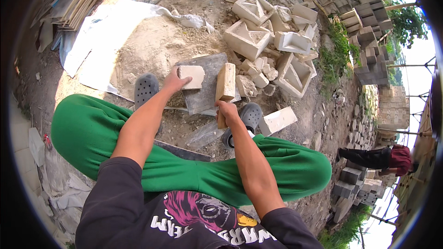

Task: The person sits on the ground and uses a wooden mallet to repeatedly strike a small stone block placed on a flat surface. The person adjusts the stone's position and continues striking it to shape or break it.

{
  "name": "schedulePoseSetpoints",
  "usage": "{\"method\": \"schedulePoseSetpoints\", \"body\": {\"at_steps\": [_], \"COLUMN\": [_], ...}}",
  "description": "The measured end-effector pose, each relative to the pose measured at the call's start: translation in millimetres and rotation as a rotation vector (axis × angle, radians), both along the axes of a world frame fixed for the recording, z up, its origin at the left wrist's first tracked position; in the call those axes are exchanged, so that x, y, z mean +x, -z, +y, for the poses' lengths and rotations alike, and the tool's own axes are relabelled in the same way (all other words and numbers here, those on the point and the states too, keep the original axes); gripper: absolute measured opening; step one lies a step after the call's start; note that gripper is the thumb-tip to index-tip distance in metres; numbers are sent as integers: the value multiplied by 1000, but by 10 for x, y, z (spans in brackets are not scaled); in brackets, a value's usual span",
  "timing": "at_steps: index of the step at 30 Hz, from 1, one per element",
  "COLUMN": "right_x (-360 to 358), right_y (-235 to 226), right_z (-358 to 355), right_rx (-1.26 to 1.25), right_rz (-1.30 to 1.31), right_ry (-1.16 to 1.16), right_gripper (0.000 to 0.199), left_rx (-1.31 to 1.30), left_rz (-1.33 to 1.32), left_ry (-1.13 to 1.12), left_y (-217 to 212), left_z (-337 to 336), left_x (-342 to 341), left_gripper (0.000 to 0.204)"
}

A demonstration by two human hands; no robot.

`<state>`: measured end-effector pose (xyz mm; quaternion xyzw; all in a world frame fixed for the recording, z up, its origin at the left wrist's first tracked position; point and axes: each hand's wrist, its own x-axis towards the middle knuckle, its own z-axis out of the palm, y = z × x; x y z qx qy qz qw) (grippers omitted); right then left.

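My left hand (175, 82) is closed on the edge of a small cream block (193, 76) with a rough, chipped right side. Under the block lies a flat grey slab (203, 101) on the ground between my feet. My right hand (227, 111) grips the short handle of a wooden mallet (226, 81). Its squared head is over the slab's right part, just right of the block, with a gap between them. Whether the mallet touches the slab I cannot tell.
Broken blocks with triangular openings (249, 39) and rubble (260, 71) are heaped beyond the slab to the right. A pale brick (278, 120) lies by my right shoe (250, 116). White sheeting (106, 32) covers ground at far left. A person (378, 157) stands far right near stacked blocks (350, 177).
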<state>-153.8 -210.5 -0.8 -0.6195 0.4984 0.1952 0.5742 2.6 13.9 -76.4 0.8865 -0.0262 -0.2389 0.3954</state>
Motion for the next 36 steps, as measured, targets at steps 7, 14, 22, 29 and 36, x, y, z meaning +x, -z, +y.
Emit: {"method": "schedulePoseSetpoints", "body": {"at_steps": [7, 14, 22, 29, 36], "right_x": [-115, 261, 407, 538, 705], "right_y": [-64, -546, -398, -433, -560], "right_z": [12, 20, 165, -36, 109], "right_rx": [4, -179, -176, -211, -381], "right_rz": [-64, -128, -342, -134, -389], "right_ry": [-27, -280, -250, -368, -324], "right_gripper": [35, 34, 29, 31, 29], "left_rx": [236, 493, 310, 322, 330], "left_rz": [83, -90, -275, -258, -291], "left_ry": [-13, 369, 572, 563, 540], "left_y": [-278, -729, -616, -671, -586], "left_z": [-86, -287, -176, -167, -153], "left_x": [-30, -171, 47, 42, 5], "left_gripper": [110, 120, 108, 110, 112]}}
